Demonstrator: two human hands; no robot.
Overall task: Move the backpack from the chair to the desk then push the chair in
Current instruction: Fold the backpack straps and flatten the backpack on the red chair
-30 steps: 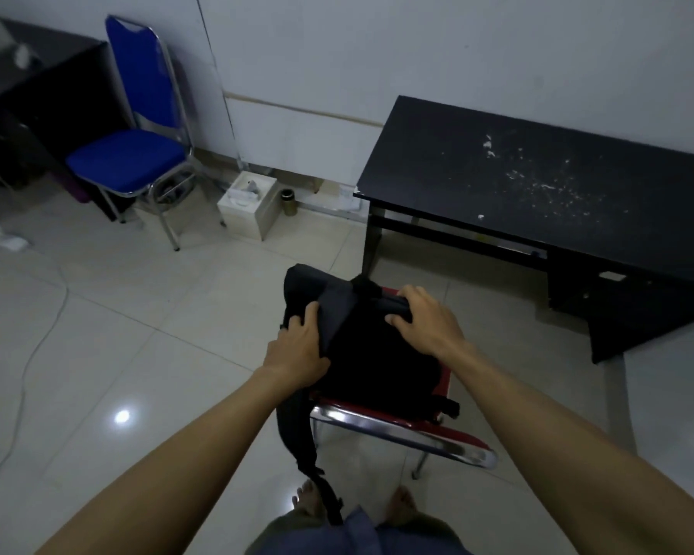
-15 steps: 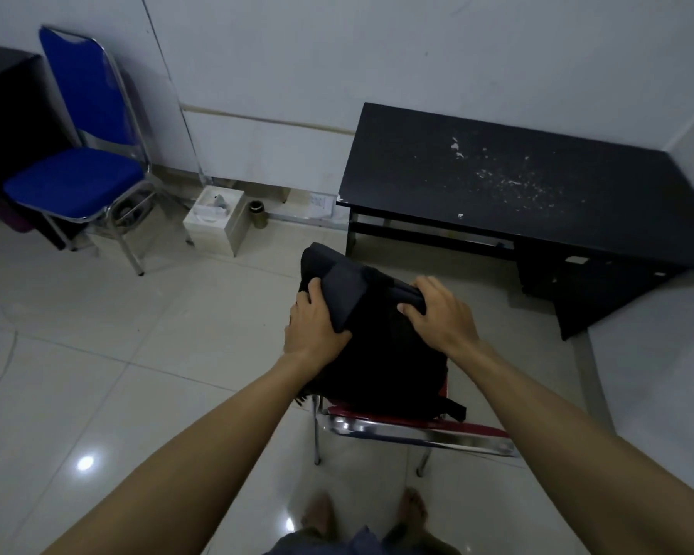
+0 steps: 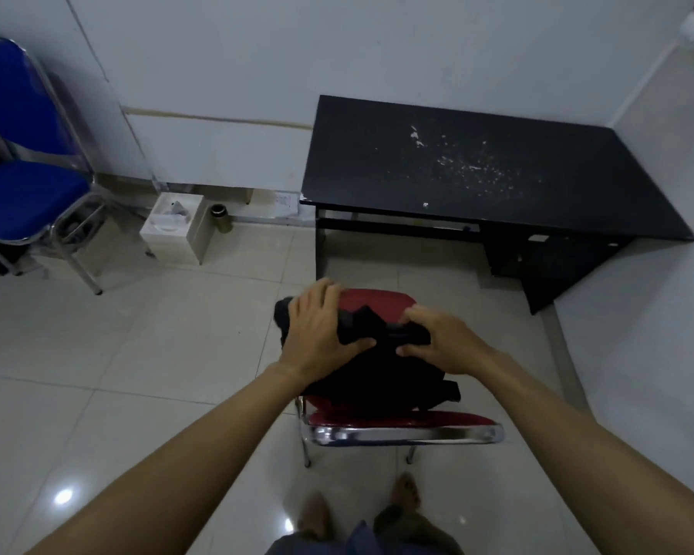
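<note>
A black backpack (image 3: 377,374) sits on a red chair (image 3: 381,304) with a chrome frame, in the middle of the head view. My left hand (image 3: 321,330) grips the backpack's upper left part. My right hand (image 3: 437,342) grips its top at the right. The chair's backrest rim is nearest me, and its red seat front shows beyond my hands. The black desk (image 3: 477,170) stands just past the chair against the white wall, its top speckled with white flecks.
A blue chair (image 3: 25,194) stands at the far left. A white box (image 3: 173,230) and a small dark cylinder (image 3: 221,218) sit on the floor by the wall. My bare feet (image 3: 357,506) are on the tiles behind the red chair.
The view has swung right and moved closer to the desk. Both hands have kept their grip on the backpack's top, which now looks lower and more folded down on the seat.
</note>
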